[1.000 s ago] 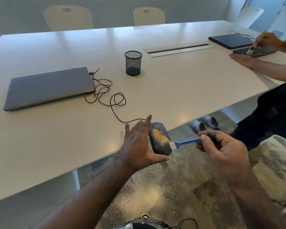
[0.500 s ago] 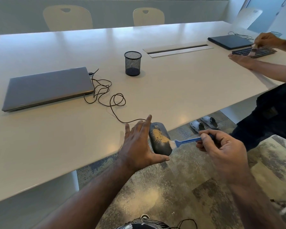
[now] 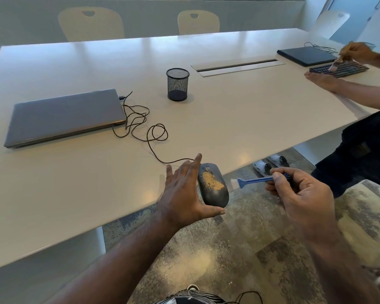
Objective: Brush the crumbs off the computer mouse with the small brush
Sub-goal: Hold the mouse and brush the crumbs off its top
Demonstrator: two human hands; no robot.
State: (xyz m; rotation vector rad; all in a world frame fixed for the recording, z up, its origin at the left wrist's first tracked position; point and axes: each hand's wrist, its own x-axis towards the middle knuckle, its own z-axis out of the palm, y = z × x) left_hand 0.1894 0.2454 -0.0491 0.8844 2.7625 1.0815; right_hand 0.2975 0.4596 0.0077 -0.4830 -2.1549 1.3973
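Brush (image 3: pixel 255 180) pulled back off mouse (image 3: pixel 215 194), pinched in right hand (image 3: pixel 303 200); left hand (image 3: pixel 183 191) flat against mouse; crumbs (image 3: pixel 212 181) remain.

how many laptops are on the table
2: a closed grey laptop on the left, and a closed dark laptop at the far right, beyond the keyboard. None appears hidden.

left hand (image 3: pixel 182 194) flanks mouse (image 3: pixel 213 187), cable (image 3: pixel 154 150) behind, gap before brush (image 3: pixel 255 179)

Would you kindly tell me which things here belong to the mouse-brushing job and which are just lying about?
Job: computer mouse, crumbs, small brush, left hand, right hand.
Lying about: grey laptop, mesh cup, black laptop.
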